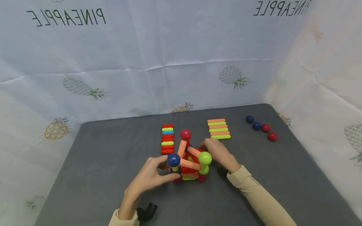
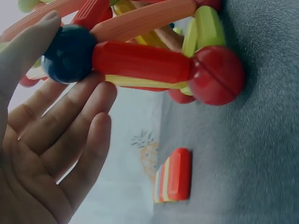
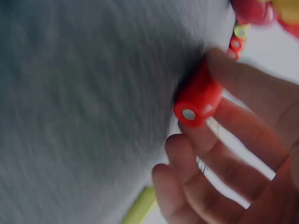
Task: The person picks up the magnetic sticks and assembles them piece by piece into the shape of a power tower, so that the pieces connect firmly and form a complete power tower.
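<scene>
A magnetic ball-and-rod structure (image 1: 190,164) stands upright on the table, built of red, orange and yellow rods joined by coloured balls. My left hand (image 1: 151,175) holds its left side. In the left wrist view, the thumb and fingers grip around a dark blue ball (image 2: 70,53), which joins a red rod (image 2: 142,63) and an orange one. Behind the structure's right side is my right hand (image 1: 217,152). Seen from the right wrist, thumb and fingers pinch a short red magnetic rod (image 3: 201,95), its round metal end showing, close over the table.
A column of red, yellow and blue rods (image 1: 168,138) lies behind the structure to the left. Orange and yellow-green rods (image 1: 219,129) form another row at the back right. Farther right lie loose blue balls (image 1: 249,119) and red balls (image 1: 272,136). White pineapple-print cloth (image 1: 152,84) hangs behind the table.
</scene>
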`<state>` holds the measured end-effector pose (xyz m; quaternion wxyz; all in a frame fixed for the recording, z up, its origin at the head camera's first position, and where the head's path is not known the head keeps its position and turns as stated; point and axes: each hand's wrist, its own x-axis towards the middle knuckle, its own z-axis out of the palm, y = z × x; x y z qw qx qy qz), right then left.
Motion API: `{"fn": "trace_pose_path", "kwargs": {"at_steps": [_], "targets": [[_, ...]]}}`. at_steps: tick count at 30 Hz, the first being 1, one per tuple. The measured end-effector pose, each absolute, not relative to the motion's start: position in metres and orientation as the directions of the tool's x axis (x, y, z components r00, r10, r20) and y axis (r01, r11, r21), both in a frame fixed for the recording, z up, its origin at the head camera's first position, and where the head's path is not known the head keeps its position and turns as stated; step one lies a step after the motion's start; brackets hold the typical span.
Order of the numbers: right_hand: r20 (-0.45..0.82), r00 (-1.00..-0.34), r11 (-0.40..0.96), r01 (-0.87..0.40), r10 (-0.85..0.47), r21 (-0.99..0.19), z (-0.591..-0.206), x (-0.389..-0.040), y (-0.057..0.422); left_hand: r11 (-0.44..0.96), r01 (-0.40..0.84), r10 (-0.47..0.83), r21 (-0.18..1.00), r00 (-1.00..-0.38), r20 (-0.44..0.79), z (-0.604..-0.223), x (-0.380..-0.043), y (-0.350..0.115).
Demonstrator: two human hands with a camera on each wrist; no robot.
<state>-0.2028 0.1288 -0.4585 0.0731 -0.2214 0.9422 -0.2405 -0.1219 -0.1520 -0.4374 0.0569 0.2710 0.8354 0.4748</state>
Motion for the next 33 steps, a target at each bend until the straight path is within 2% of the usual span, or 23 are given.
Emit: {"fn": "trace_pose_path", "kwargs": {"at_steps": [6, 13, 16, 22, 27, 33], "targets": [[0.035, -0.915, 0.715, -0.337, -0.402, -0.613, -0.449, -0.199, 0.142, 0.399, 0.377, 0.470, 0.836, -0.867, 0.166, -0.441, -0.128, -0.141], [0.129, -0.970, 0.573, -0.227, -0.207, -0.787, -0.390, -0.184, 0.160, 0.382, 0.378, 0.460, 0.843, -0.869, 0.181, -0.447, -0.132, -0.136], [0.134, -0.977, 0.506, -0.201, -0.166, -0.839, -0.367, -0.172, 0.160, 0.383, 0.379, 0.462, 0.842, -0.868, 0.181, -0.448, -0.133, -0.135], [0.153, -0.957, 0.440, -0.251, -0.248, -0.862, -0.346, -0.154, 0.149, 0.392, 0.387, 0.467, 0.835, -0.865, 0.181, -0.447, -0.132, -0.134], [0.173, -0.941, 0.477, -0.299, -0.291, -0.826, -0.345, -0.149, 0.142, 0.418, 0.412, 0.483, 0.809, -0.855, 0.186, -0.440, -0.132, -0.137], [0.143, -0.930, 0.517, -0.311, -0.339, -0.797, -0.342, -0.152, 0.139, 0.375, 0.505, 0.489, 0.778, -0.820, 0.296, -0.421, -0.138, -0.141]]}}
